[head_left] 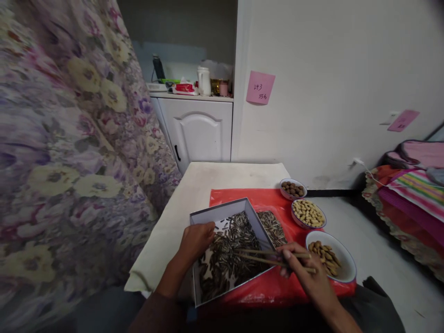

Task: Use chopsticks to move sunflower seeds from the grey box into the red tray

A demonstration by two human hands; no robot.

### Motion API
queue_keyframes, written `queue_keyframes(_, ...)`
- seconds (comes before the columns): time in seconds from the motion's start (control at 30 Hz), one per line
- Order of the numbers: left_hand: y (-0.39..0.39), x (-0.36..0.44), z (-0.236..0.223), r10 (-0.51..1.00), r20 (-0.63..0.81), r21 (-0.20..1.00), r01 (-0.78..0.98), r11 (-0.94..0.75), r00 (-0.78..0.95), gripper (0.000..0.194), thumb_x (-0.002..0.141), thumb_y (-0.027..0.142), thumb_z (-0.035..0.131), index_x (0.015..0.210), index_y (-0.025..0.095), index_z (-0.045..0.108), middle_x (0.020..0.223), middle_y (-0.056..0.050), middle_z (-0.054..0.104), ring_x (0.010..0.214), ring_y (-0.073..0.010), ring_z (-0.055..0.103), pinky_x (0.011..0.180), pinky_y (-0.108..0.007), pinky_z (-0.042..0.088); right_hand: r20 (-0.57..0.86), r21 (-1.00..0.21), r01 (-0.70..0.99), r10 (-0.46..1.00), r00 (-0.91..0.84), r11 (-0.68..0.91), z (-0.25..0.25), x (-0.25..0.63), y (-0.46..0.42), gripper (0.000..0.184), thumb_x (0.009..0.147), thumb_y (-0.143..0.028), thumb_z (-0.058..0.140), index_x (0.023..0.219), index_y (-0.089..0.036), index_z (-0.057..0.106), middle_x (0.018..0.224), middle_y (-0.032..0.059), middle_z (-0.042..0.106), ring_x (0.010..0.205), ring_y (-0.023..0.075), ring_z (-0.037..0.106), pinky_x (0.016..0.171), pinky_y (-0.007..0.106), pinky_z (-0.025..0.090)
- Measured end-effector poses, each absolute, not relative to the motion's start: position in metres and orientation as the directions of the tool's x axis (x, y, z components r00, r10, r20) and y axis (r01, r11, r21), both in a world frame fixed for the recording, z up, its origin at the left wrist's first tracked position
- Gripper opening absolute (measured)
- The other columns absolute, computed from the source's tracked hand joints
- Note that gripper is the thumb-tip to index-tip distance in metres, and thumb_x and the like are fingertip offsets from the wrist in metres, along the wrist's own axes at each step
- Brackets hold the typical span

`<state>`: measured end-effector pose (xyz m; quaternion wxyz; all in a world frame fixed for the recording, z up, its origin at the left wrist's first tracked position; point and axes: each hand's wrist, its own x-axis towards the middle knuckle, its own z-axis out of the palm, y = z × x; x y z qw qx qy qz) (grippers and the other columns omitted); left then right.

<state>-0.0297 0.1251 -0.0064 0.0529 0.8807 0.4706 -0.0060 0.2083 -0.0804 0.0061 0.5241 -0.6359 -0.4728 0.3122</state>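
Observation:
A shallow box (pixel 222 210) with pale walls sits tilted on the red sheet, with many dark striped sunflower seeds (pixel 222 256) spread over its white bottom. My left hand (pixel 198 239) is closed over the box's left wall, its fingertips hidden on the inner side. My right hand (pixel 294 261) grips a pair of chopsticks (pixel 256 251) over the box's right wall. Their tips reach down among the seeds, slightly apart. Whether a seed is between the tips is too small to tell. Several darker, larger pieces lie in the box's near left corner.
Right of the box lies another heap of sunflower seeds (pixel 272 226). Along the right edge of the red sheet (pixel 225 196) stand a bowl of round brown nuts (pixel 293 188), a bowl of peanuts (pixel 308 213) and a bowl of almond-like nuts (pixel 326 259). A floral curtain (pixel 86 185) hangs left.

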Motion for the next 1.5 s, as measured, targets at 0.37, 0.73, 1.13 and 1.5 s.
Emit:
queue_keyframes(0.37, 0.126, -0.030, -0.009, 0.830, -0.053, 0.108, 0.829, -0.549, 0.556, 0.018, 0.087, 0.030, 0.046, 0.075, 0.023, 0.058, 0.075, 0.000, 0.069, 0.075, -0.0180, 0.063, 0.062, -0.028, 0.028, 0.138, -0.934, 0.355, 0.946, 0.292, 0.026, -0.011, 0.192, -0.070, 0.029, 0.096, -0.042, 0.051, 0.085, -0.019, 0.065, 0.063, 0.0013, 0.066, 0.059, 0.0177, 0.067, 0.058, 0.024, 0.048)
queue_keyframes(0.73, 0.124, -0.029, -0.005, 0.828, -0.054, 0.114, 0.828, -0.549, 0.557, 0.018, 0.087, 0.028, 0.044, 0.074, 0.023, 0.057, 0.074, -0.001, 0.068, 0.075, -0.0193, 0.063, 0.062, -0.029, 0.027, 0.152, -0.936, 0.349, 0.947, 0.283, 0.046, -0.017, 0.189, -0.069, 0.028, 0.096, -0.041, 0.051, 0.090, -0.019, 0.066, 0.065, 0.0012, 0.067, 0.060, 0.0171, 0.068, 0.059, 0.023, 0.049)
queue_keyframes(1.13, 0.123, -0.029, -0.004, 0.831, -0.059, 0.121, 0.831, -0.543, 0.553, 0.018, 0.086, 0.028, 0.045, 0.075, 0.023, 0.058, 0.073, 0.000, 0.067, 0.075, -0.0179, 0.062, 0.063, -0.028, 0.029, 0.169, -0.920, 0.387, 0.955, 0.245, 0.064, -0.017, 0.181, -0.065, 0.030, 0.097, -0.041, 0.051, 0.088, -0.019, 0.068, 0.064, 0.0021, 0.068, 0.061, 0.0171, 0.066, 0.058, 0.023, 0.049)
queue_keyframes(1.5, 0.123, -0.029, -0.005, 0.830, -0.066, 0.110, 0.831, -0.545, 0.554, 0.017, 0.087, 0.027, 0.046, 0.077, 0.024, 0.059, 0.074, 0.000, 0.068, 0.076, -0.0183, 0.063, 0.065, -0.027, 0.031, 0.108, -0.974, 0.228, 0.881, 0.461, 0.000, -0.002, 0.207, -0.079, 0.035, 0.090, -0.051, 0.058, 0.094, -0.018, 0.071, 0.068, 0.0044, 0.072, 0.063, 0.0213, 0.069, 0.061, 0.028, 0.053)
